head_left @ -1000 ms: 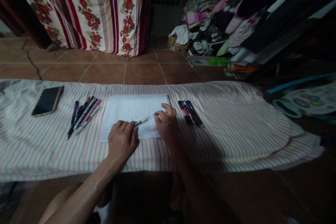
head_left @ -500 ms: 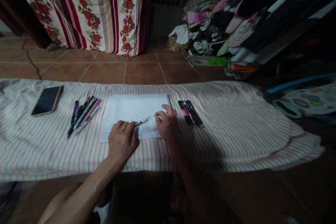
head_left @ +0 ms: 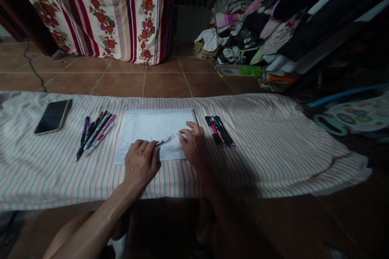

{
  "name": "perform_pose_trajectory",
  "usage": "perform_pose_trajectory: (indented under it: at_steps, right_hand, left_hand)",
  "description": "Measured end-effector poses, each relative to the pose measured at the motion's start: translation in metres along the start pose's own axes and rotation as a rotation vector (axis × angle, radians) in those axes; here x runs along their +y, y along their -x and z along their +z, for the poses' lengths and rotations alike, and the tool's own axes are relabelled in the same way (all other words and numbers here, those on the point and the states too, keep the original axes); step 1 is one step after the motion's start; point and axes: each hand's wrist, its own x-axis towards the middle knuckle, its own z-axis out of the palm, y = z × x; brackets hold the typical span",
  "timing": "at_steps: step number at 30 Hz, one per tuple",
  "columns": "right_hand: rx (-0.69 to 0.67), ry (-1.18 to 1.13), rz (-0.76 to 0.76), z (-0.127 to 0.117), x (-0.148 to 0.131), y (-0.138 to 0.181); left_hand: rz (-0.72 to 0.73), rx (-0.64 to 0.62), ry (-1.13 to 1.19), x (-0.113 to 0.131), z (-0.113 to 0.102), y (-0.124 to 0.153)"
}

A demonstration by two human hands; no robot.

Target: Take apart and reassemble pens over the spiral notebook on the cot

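Both hands sit close together over a white spiral-bound notebook (head_left: 152, 126) on the striped-cloth counter (head_left: 273, 149). The left hand (head_left: 141, 162) is closed around a slim silvery pen (head_left: 165, 141), whose long axis slants up and rightward to the right hand (head_left: 193, 145). Its fingertips meet the pen's far end, but whether they pinch it I cannot tell. A bundle of coloured pens (head_left: 95, 132) and a bundle of dark pens (head_left: 219, 130) flank the page, with bare cloth beyond.

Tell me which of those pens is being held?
The slim pen over the notebook, gripped by the left hand, right hand at its tip. The others lie in a left bunch and a right bunch.
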Motion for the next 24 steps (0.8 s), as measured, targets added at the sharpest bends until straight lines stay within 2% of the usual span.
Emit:
perform_pose_trajectory:
  at_steps: [13,24]
  right_hand:
    - [0.106,-0.048,-0.092,-0.008,-0.005,-0.004]
    - [0.010,-0.154,-0.232,-0.016,-0.019,-0.002]
  left_hand:
    - [0.006,0.009,-0.014,-0.001,0.002,-0.001]
    - [0.007,0.021,-0.038,0.000,0.003,-0.001]
